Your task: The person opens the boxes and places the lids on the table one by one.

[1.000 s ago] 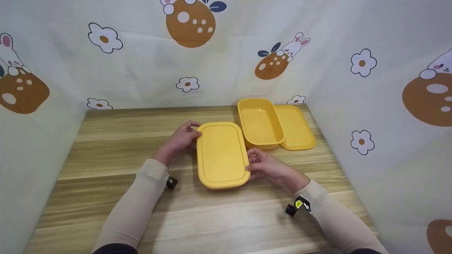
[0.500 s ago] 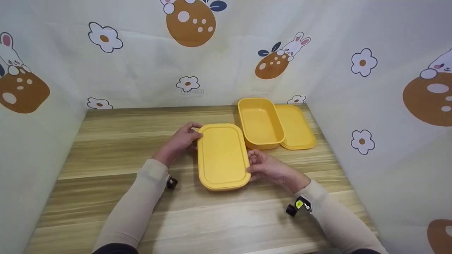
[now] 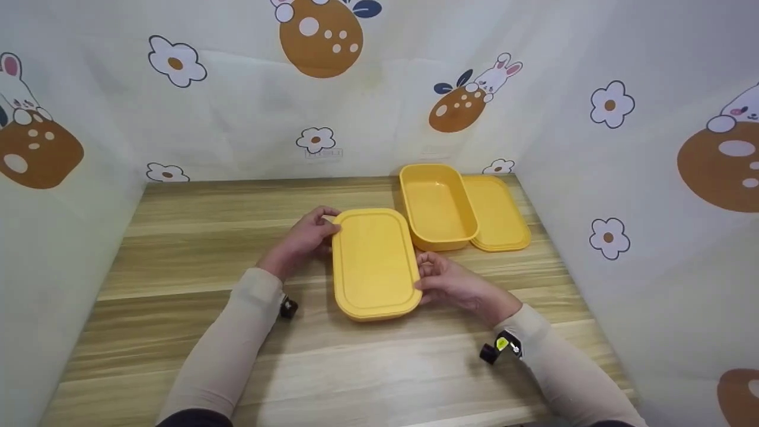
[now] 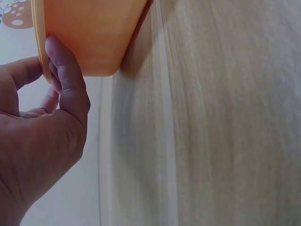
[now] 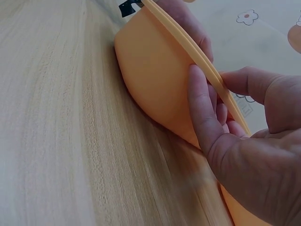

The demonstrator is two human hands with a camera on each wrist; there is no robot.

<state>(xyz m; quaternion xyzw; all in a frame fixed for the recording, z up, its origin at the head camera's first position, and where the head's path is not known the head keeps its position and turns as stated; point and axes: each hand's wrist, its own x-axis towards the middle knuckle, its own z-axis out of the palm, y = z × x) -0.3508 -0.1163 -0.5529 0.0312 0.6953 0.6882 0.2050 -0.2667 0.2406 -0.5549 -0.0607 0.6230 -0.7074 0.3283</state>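
Yellow lidded box (image 3: 376,264), pinching fingers (image 5: 202,101), blurred wall lettering (image 3: 324,153)

- L sleeve (image 3: 228,338) & R sleeve (image 3: 560,359): long, lt. beige
- dk. cloth (image 3: 195,418) higher up each arm
- sm. blk. L cam (image 3: 289,308) at wrist
- blk. R cam (image 3: 488,354), w/ yel. patch (image 3: 502,343) nr. it

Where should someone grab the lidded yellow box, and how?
Likely by the rim of the lidded yellow box, from both long sides: it juts beyond inward-tapering walls, so fingers fit underneath and thumbs on top, as the left hand and right hand show.
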